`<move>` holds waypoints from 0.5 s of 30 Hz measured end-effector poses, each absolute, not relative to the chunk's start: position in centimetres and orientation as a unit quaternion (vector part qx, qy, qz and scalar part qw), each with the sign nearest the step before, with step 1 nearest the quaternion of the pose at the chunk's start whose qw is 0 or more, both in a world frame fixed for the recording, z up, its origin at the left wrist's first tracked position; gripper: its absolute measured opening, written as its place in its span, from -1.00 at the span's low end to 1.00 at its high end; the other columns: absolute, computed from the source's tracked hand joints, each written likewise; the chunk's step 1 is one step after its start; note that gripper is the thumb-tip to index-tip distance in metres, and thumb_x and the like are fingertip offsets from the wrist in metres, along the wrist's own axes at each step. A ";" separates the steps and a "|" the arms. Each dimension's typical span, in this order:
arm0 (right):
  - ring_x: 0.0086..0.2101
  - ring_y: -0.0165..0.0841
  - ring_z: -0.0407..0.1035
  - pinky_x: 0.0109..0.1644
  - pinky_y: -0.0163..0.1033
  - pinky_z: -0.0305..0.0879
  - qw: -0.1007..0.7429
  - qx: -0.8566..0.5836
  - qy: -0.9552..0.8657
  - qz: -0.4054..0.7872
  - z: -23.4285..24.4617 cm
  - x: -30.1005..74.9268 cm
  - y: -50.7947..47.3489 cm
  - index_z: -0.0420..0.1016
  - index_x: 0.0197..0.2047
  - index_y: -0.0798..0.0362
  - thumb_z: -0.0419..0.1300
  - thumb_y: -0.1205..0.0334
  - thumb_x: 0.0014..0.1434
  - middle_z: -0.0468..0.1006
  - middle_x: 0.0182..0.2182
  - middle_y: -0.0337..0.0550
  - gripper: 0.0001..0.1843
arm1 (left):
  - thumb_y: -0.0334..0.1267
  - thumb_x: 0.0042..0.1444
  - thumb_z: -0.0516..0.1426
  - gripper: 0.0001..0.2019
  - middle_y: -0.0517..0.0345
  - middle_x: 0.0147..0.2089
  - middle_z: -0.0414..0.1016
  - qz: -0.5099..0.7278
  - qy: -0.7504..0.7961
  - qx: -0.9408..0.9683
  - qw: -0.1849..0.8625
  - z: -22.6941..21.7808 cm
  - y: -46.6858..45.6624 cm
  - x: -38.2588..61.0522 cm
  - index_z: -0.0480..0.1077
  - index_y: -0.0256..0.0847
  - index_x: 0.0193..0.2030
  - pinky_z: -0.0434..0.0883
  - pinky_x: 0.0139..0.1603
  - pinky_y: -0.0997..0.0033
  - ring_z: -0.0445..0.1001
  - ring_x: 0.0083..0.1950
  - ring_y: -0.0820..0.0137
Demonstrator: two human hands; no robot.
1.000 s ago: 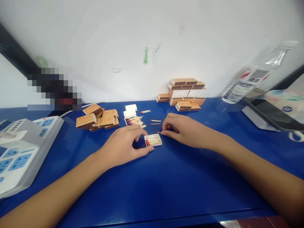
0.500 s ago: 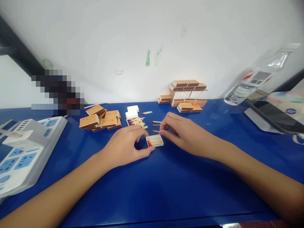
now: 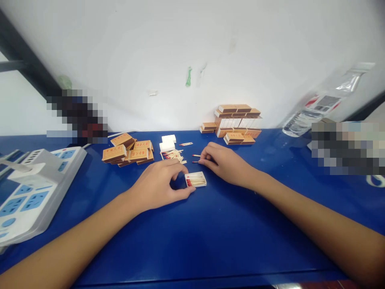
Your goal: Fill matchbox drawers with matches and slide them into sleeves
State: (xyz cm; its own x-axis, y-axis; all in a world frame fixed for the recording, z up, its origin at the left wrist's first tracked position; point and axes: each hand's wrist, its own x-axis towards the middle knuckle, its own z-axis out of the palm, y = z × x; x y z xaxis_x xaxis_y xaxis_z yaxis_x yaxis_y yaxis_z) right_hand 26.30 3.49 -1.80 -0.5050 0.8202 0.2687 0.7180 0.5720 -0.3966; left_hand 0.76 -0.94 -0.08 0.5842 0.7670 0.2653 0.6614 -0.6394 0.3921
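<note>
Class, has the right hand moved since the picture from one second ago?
Yes. Judged against the stacked matchboxes by the wall, the right hand has shifted left and slightly nearer the wall.

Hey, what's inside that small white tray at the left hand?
The white tray holds matches, red heads toward the left hand. Any matches beneath the top ones are covered, so their number can't be told.

Matchboxes (image 3: 138, 155) in the left-hand pile: red printed characters on upper faces (too small and blurred to read reliably). Label (image 3: 323, 103) on bottle (image 3: 299, 121): dark printed block, wording illegible.
</note>
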 end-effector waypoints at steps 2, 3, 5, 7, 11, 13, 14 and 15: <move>-0.32 -0.33 0.36 -0.21 -0.19 0.28 0.228 -0.446 -0.856 0.125 -1.3 26.3 2.9 0.44 -0.20 0.02 0.17 0.19 0.43 0.46 -0.22 -0.15 -0.86 | 0.05 0.15 0.31 -0.67 0.25 -0.36 0.42 0.208 0.409 0.880 0.128 0.0 -0.9 0.7 0.55 -0.14 -0.10 0.25 -0.35 0.39 0.40 -0.35 0.42; -0.31 -0.33 0.36 -0.21 -0.19 0.27 0.243 -0.445 -0.852 0.131 -0.9 26.3 2.5 0.45 -0.19 0.02 0.17 0.17 0.43 0.46 -0.22 -0.15 -0.86 | 0.05 0.15 0.31 -0.67 0.26 -0.37 0.41 0.208 0.411 0.878 0.128 0.0 -0.8 0.7 0.55 -0.14 -0.11 0.24 -0.35 0.39 0.39 -0.36 0.42; -0.30 -0.34 0.36 -0.21 -0.21 0.27 0.270 -0.433 -0.847 0.151 -0.1 26.2 1.5 0.46 -0.18 0.01 0.17 0.14 0.44 0.47 -0.21 -0.16 -0.84 | 0.05 0.15 0.31 -0.67 0.26 -0.38 0.40 0.208 0.413 0.877 0.130 0.0 -0.8 0.7 0.55 -0.14 -0.12 0.24 -0.36 0.40 0.38 -0.37 0.43; -0.30 -0.35 0.36 -0.22 -0.22 0.27 0.262 -0.414 -0.853 0.183 0.6 25.9 0.5 0.47 -0.17 0.00 0.17 0.12 0.45 0.48 -0.21 -0.17 -0.83 | 0.04 0.15 0.31 -0.68 0.26 -0.40 0.38 0.210 0.413 0.876 0.131 0.0 -0.8 0.7 0.56 -0.14 -0.12 0.23 -0.36 0.40 0.37 -0.38 0.43; -0.31 -0.37 0.36 -0.21 -0.23 0.27 0.238 -0.397 -0.859 0.217 0.6 25.4 0.0 0.48 -0.20 0.00 0.17 0.17 0.43 0.48 -0.25 -0.19 -0.85 | 0.04 0.16 0.31 -0.68 0.26 -0.40 0.39 0.211 0.414 0.876 0.130 0.0 -0.8 0.7 0.56 -0.13 -0.11 0.23 -0.36 0.40 0.37 -0.38 0.43; -0.31 -0.35 0.36 -0.20 -0.22 0.28 0.268 -0.418 -0.848 0.188 0.0 25.4 0.8 0.49 -0.18 0.00 0.19 0.19 0.41 0.47 -0.26 -0.19 -0.88 | 0.04 0.15 0.31 -0.68 0.26 -0.39 0.39 0.213 0.415 0.875 0.129 0.0 -0.9 0.7 0.56 -0.14 -0.11 0.24 -0.35 0.39 0.37 -0.37 0.42; -0.30 -0.34 0.37 -0.19 -0.21 0.28 0.279 -0.430 -0.842 0.166 -0.4 25.5 1.4 0.50 -0.16 0.01 0.21 0.20 0.40 0.47 -0.25 -0.18 -0.91 | 0.04 0.15 0.32 -0.68 0.26 -0.39 0.39 0.214 0.415 0.874 0.130 0.1 -0.9 0.7 0.56 -0.14 -0.11 0.25 -0.35 0.39 0.38 -0.37 0.42; -0.28 -0.33 0.38 -0.18 -0.20 0.28 0.285 -0.444 -0.837 0.146 -0.9 25.7 2.0 0.51 -0.14 0.01 0.23 0.20 0.38 0.46 -0.23 -0.16 -0.92 | 0.03 0.15 0.32 -0.68 0.26 -0.39 0.39 0.215 0.415 0.874 0.132 0.1 -1.0 0.7 0.56 -0.14 -0.11 0.25 -0.34 0.38 0.38 -0.37 0.42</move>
